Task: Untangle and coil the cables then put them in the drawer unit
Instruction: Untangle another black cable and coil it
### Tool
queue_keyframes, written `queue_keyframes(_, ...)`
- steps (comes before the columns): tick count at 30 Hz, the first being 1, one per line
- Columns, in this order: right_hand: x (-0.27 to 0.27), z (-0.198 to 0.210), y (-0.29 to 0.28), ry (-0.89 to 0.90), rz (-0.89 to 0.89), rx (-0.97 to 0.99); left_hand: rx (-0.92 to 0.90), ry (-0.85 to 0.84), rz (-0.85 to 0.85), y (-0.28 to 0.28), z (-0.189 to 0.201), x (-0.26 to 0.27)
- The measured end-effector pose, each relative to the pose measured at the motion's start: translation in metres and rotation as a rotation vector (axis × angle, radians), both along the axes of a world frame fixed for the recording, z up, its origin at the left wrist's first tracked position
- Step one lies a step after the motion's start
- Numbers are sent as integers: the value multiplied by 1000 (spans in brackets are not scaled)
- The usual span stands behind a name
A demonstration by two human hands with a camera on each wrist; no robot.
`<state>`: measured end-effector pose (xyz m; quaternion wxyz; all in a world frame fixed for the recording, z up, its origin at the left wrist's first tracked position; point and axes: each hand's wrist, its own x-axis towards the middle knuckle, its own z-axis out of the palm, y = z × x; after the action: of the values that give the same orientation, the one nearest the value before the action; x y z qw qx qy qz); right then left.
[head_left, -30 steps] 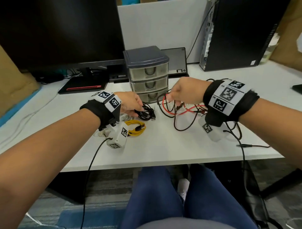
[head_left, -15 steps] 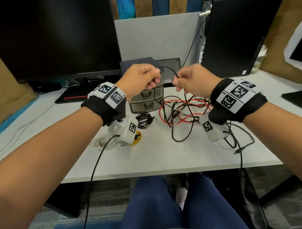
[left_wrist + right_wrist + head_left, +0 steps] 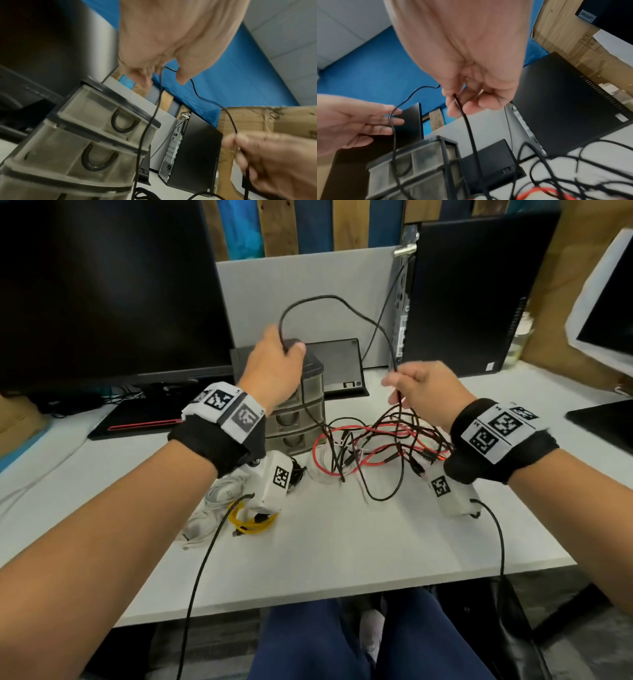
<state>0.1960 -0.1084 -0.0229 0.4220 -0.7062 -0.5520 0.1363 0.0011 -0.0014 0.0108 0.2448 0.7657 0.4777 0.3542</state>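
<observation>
A thin black cable (image 3: 329, 297) arcs in the air between my two hands, above the grey three-drawer unit (image 3: 298, 412). My left hand (image 3: 277, 361) pinches it between thumb and fingers over the unit's lid; the pinch shows in the left wrist view (image 3: 161, 70). My right hand (image 3: 418, 392) pinches the same cable (image 3: 469, 128) lower down on the right, and from there it drops into a tangle of red and black cables (image 3: 376, 446) on the table. All drawers (image 3: 85, 135) are closed. A yellow coil (image 3: 253, 522) and a white cable (image 3: 219, 494) lie at the left.
A large monitor (image 3: 102, 285) stands at the back left and a black PC tower (image 3: 479, 296) at the back right. A flat black device (image 3: 339, 364) sits behind the drawer unit. The white table's front edge (image 3: 308, 594) is near my knees.
Both hands rose from the table and moved apart, drawing a black cable up into an arc. My left hand left the small black coil beside the drawers.
</observation>
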Motion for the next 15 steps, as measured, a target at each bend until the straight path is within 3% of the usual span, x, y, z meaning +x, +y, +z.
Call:
queue_keyframes(3, -4, 18, 2, -7, 64, 153, 387, 169, 47, -14, 4, 3)
queue_keyframes(6, -11, 35, 2, -64, 138, 215, 664, 347, -63, -25, 11, 14)
queue_keyframes(8, -13, 44, 0, -100, 150, 268, 622, 316, -247, -24, 15, 19)
queue_keyframes(10, -12, 47, 0, -117, 143, 281, 460, 145, -434, -24, 20, 21)
queue_keyframes(15, -10, 30, 2, -69, 153, 100, 346, -214, -374, -16, 25, 23)
